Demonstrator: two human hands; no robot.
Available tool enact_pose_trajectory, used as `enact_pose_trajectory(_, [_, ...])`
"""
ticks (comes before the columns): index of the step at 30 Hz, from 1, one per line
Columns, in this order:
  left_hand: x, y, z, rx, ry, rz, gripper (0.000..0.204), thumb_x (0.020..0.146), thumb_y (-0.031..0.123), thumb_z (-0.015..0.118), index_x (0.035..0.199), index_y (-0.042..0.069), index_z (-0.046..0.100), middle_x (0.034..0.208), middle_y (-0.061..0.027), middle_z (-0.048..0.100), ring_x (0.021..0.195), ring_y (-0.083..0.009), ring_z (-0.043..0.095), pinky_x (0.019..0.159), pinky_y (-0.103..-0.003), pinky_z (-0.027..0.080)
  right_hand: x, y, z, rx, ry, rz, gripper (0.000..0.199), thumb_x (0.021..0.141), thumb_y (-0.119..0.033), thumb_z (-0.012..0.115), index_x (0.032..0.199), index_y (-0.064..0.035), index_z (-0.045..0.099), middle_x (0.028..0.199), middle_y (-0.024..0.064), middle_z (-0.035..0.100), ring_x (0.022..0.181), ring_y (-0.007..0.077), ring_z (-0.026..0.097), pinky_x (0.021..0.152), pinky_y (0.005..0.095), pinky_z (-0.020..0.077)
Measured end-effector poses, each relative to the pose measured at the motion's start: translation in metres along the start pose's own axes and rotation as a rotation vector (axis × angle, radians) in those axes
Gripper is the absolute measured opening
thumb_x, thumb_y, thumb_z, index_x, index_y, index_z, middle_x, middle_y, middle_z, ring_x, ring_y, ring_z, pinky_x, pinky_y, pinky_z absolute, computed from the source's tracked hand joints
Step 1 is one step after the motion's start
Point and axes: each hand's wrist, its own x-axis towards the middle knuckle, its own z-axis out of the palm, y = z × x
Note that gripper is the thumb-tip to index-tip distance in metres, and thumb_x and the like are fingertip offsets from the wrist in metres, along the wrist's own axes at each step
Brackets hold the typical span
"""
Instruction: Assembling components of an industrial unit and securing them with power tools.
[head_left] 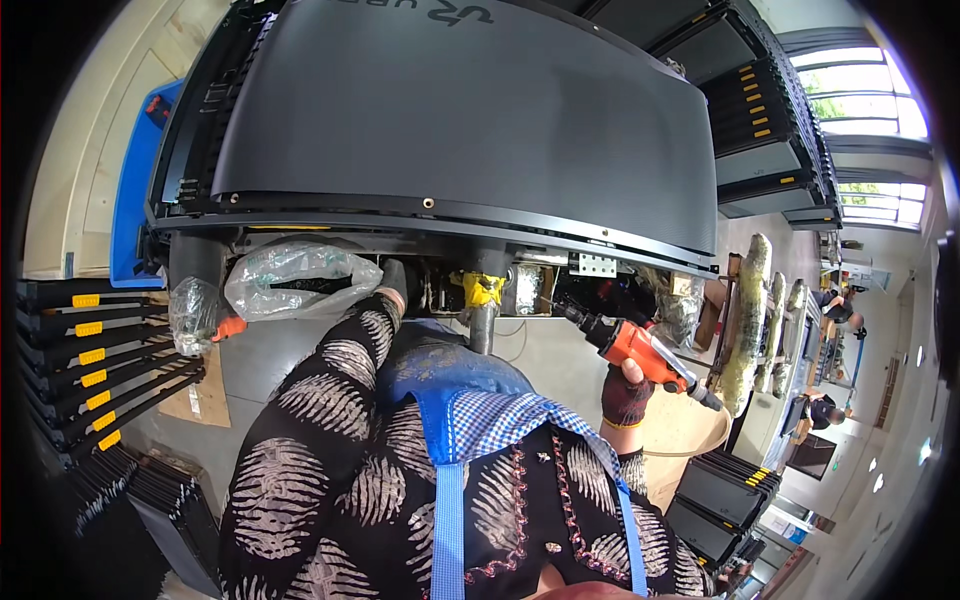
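My right hand [627,395], in a dark fingerless glove, is wrapped around an orange power screwdriver [645,352]. Its black nose points up and left, toward the underside of the bench, and a thin hose trails from its back end. At the front edge of a large dark grey panel [460,110] is my left hand [394,276], in a greyish glove. Its fingers are hidden in the shadow under that edge. Several small screw heads or holes [428,203] line the panel's front border.
Under the panel are a clear plastic bag [300,280], a metal post with yellow wrapping [483,290] and small bins. Black frames with yellow tabs [95,355] stack at left. A blue crate [140,190] stands behind them. Wrapped rolls [750,320] lie right; people work farther off.
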Motion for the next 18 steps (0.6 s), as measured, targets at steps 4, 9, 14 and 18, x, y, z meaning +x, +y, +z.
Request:
enact_pose_trajectory(4, [0.006,-0.003,-0.007,0.080,-0.085,-0.041,0.047,0.092,0.031,0.044,0.137,0.018,0.046,0.142,-0.0023,0.043,0.126,-0.0268,0.044,0.085,-0.053,0.041,-0.007,0.001,-0.009,-0.020,0.032,0.020,0.070,0.065,-0.035,0.075,0.119,0.0005,0.049,0.112,0.0100,0.056,0.103,0.0215,0.054,0.095,0.0363,0.0409])
enact_pose_trajectory(9, [-0.008,-0.015,-0.048,-0.185,0.091,-0.081,0.043,0.090,0.029,0.047,0.130,0.015,0.053,0.132,-0.0048,0.053,0.117,-0.0245,0.052,0.081,-0.047,0.045,-0.016,0.004,-0.023,-0.024,0.070,-0.040,0.070,0.065,-0.035,0.075,0.119,0.0012,0.049,0.111,0.0100,0.056,0.103,0.0216,0.054,0.094,0.0367,0.0414])
enact_pose_trajectory(14, [-0.047,-0.029,-0.112,-0.390,-0.239,-0.040,0.036,0.091,0.028,0.049,0.122,0.011,0.057,0.118,-0.0043,0.061,0.103,-0.0193,0.058,0.076,-0.039,0.047,-0.021,-0.007,-0.025,-0.020,0.068,-0.178,0.070,0.064,-0.034,0.077,0.118,0.0024,0.049,0.110,0.0113,0.056,0.102,0.0246,0.055,0.093,0.0386,0.0430])
enact_pose_trajectory(18, [-0.053,-0.051,-0.174,-0.864,-0.383,-0.081,0.031,0.092,0.027,0.050,0.116,0.009,0.059,0.106,-0.0031,0.064,0.091,-0.0145,0.059,0.072,-0.031,0.047,-0.016,-0.023,-0.020,-0.023,0.035,-0.339,0.071,0.063,-0.035,0.077,0.117,0.0018,0.049,0.110,0.0125,0.056,0.100,0.0269,0.056,0.092,0.0391,0.0437])
